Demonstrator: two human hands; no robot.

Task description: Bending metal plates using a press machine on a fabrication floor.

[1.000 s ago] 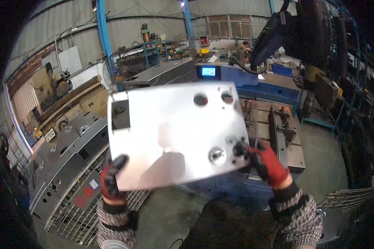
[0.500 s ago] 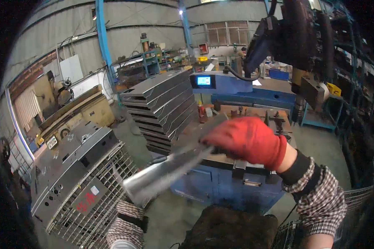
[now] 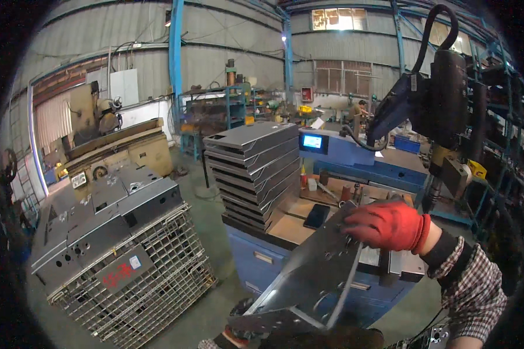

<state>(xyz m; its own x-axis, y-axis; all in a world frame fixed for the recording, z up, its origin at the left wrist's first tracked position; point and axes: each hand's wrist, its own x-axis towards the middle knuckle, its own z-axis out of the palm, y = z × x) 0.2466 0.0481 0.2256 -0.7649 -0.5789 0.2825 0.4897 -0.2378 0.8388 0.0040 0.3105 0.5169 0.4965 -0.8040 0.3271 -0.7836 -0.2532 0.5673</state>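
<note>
A dark, bent sheet-metal panel with folded edges and punched holes slants across in front of me. My right hand, in a red glove with dark fingertips, is closed on its upper far end. At the near lower-left end my left hand, in a dark glove, is closed around the edge, its fingers partly hidden by the metal. Just beyond the panel stands a blue workbench with a wooden top. A tall stack of similar metal panels rests on its left side.
A wire-mesh cage at left carries large punched sheet-metal parts. A dark phone lies on the bench. Behind are a lit screen and a black machine head with a spindle. A person stands far back.
The panel has swung from pointing left to slanting down towards me. My left hand has come to its near end, while my right hand has moved right and down. My view has shifted too.
</note>
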